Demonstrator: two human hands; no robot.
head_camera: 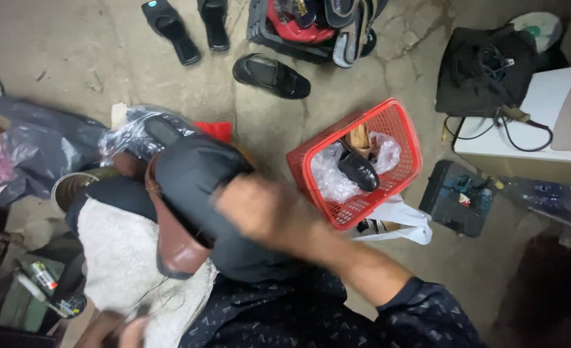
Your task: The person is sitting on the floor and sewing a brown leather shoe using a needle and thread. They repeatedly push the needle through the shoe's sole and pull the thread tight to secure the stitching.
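While the brown shoe (176, 238) lies sole-up on the white cloth (127, 270) across the lap, our right hand (256, 209) is motion-blurred just beside it, over the dark fabric (198, 174) at the knee; we cannot tell how far it is open or whether it grips anything. Our left hand (121, 330) sits at the frame bottom below the shoe, fingers curled, maybe pinching thread; not clear. Judging by this, work on the shoe looks midway, not finished. Right of the shoe, a red basket (398, 125) holds a black shoe (357, 169).
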